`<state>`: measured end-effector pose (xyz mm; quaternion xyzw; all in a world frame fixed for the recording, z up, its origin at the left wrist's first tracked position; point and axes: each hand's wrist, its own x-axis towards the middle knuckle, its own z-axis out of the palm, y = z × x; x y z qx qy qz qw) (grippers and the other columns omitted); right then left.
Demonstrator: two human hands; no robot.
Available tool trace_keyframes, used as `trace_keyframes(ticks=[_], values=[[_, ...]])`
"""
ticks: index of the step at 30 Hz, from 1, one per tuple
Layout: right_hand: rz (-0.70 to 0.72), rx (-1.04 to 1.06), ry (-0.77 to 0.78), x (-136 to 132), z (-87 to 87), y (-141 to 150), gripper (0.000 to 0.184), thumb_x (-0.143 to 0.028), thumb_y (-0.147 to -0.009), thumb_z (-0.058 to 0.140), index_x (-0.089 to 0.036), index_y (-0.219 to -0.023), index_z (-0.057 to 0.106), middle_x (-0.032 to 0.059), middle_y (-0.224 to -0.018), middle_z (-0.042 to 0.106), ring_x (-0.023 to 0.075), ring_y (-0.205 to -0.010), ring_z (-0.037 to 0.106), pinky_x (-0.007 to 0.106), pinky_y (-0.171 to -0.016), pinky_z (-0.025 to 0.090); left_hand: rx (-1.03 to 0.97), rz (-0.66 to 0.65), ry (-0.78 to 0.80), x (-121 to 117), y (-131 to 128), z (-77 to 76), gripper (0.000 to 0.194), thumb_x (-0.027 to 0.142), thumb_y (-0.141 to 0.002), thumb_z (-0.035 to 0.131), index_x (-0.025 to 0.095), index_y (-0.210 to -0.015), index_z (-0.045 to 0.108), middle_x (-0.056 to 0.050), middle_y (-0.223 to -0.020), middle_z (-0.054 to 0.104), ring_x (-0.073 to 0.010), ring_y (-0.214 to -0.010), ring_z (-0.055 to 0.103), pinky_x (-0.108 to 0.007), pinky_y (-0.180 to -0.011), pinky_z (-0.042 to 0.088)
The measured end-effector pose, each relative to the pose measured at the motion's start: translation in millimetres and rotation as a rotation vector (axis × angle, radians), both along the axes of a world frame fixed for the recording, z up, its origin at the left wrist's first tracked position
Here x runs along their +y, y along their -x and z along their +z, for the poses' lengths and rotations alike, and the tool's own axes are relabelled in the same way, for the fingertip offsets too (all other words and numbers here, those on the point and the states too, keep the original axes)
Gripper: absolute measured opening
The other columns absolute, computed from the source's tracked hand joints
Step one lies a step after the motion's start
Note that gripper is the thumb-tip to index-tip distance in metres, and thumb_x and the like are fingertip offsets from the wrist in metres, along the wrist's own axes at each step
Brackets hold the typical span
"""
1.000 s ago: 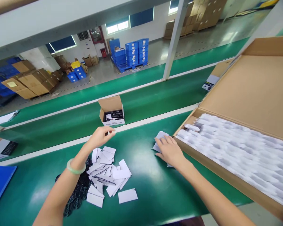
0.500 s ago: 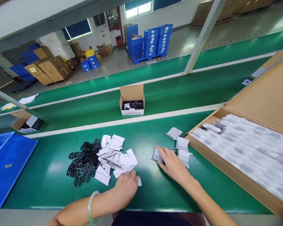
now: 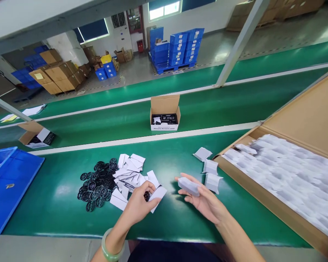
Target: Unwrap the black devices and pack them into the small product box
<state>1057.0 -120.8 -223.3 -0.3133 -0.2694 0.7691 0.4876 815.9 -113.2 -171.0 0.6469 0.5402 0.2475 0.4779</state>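
My left hand (image 3: 139,204), with a pale green bangle at the wrist, is closed on a folded white card (image 3: 159,192). A small black round piece (image 3: 147,196) shows within its curled fingers. My right hand (image 3: 207,205) grips a small white wrapped packet (image 3: 188,186) between thumb and fingers, lifted off the green work surface. Left of my left hand lie a pile of folded white cards (image 3: 128,177) and a heap of black ring-shaped plastic pieces (image 3: 98,185). Beyond my right hand are three more white packets (image 3: 210,166).
A large cardboard carton (image 3: 243,182) full of white packets stands at the right. At the left is a blue bin (image 3: 22,185). An open white-fronted box (image 3: 164,127) with black items and another open box (image 3: 41,137) sit on the belt behind a pale rail (image 3: 120,139).
My right hand has raised the packet off the surface and tilted it. My left hand has turned, bringing its card up into view. The boxes on the belt have shifted right.
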Motion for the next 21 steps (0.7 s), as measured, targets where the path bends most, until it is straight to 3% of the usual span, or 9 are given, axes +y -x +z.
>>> trace_keyframes(ticks=[4, 7, 9, 13, 21], values=[[-0.074, -0.333, -0.155, -5.0, 10.8, 16.5, 0.042, -0.057, -0.083, 0.073, -0.022, -0.106, 0.066, 0.0088, -0.117, 0.056, 0.0193, -0.072, 0.056, 0.026, -0.055, 0.047, -0.094, 0.003, -0.025, -1.0, -6.8, 5.6, 0.008, 0.025, -0.081, 0.06, 0.019, -0.087, 0.059, 0.001, -0.078, 0.062, -0.0161, -0.074, 0.055, -0.026, -0.07, 0.039], [-0.151, -0.651, -0.369, -7.5, 21.0, 30.1, 0.032, -0.047, -0.081, 0.073, -0.023, -0.1, 0.064, 0.0072, -0.114, 0.055, 0.0254, -0.09, 0.056, 0.033, -0.075, 0.048, -0.033, -0.017, -0.071, -5.3, -9.6, 10.4, 0.007, 0.026, -0.084, 0.06, 0.02, -0.088, 0.06, 0.001, -0.078, 0.061, -0.0153, -0.072, 0.054, -0.026, -0.069, 0.039], [-0.169, -0.775, -0.504, -7.7, 27.4, 36.8, 0.025, -0.04, -0.083, 0.071, -0.023, -0.099, 0.063, 0.0072, -0.113, 0.053, 0.0284, -0.108, 0.05, 0.037, -0.091, 0.04, 0.016, -0.053, -0.109, -8.5, -10.5, 12.8, 0.007, 0.027, -0.086, 0.058, 0.02, -0.088, 0.06, 0.001, -0.078, 0.061, -0.0148, -0.071, 0.053, -0.026, -0.068, 0.038], [-0.07, -0.739, -0.584, -4.9, 34.8, 41.1, 0.016, -0.038, -0.092, 0.059, -0.022, -0.091, 0.062, 0.0066, -0.106, 0.052, 0.0255, -0.102, 0.052, 0.034, -0.09, 0.038, 0.062, -0.13, -0.182, -11.9, -8.7, 16.2, 0.01, 0.029, -0.09, 0.056, 0.02, -0.09, 0.06, 0.001, -0.081, 0.063, -0.0154, -0.074, 0.055, -0.026, -0.071, 0.038], [0.071, -0.626, -0.522, 1.2, 31.1, 36.0, 0.047, -0.059, -0.096, 0.053, -0.02, -0.071, 0.063, 0.0067, -0.089, 0.056, 0.0249, -0.084, 0.055, 0.033, -0.079, 0.043, 0.045, -0.261, -0.061, -14.1, -9.1, 15.7, 0.002, 0.021, -0.085, 0.059, 0.021, -0.085, 0.061, 0.002, -0.08, 0.062, -0.0149, -0.073, 0.053, -0.025, -0.067, 0.036]])
